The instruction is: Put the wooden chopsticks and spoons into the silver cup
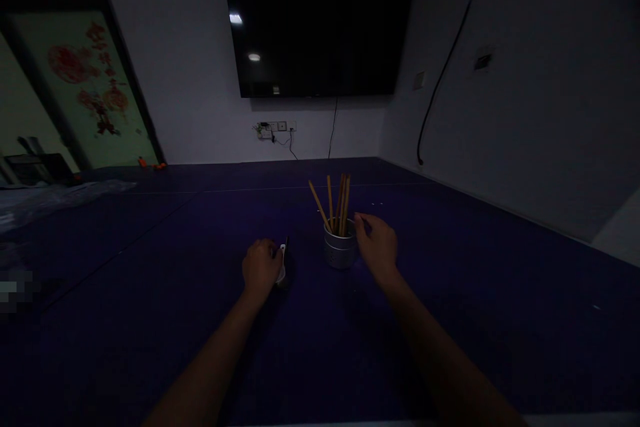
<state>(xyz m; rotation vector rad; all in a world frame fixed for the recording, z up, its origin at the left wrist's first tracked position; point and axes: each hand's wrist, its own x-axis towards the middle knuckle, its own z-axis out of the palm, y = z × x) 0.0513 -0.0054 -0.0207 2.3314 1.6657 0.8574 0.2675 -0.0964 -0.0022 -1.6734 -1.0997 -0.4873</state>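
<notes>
A silvery metal utensil holder (340, 253) stands upright on the dark blue surface, with several wooden chopsticks (344, 203) leaning in it. My right hand (379, 243) is at the holder's right side, its thumb and fingers closed at the rim. To the left of the holder, my left hand (262, 263) is closed over what looks like a pale spoon (281, 273) with a holed handle. A thin dark piece sticks up beside that handle; its kind is too dim to tell. The left fingers partly hide both items.
The wide blue surface (310, 347) reaches back to a wall with a large screen (323, 30) and sockets. Clear plastic sheeting (60, 197) lies at the far left. A black cable (445, 67) hangs down the right wall.
</notes>
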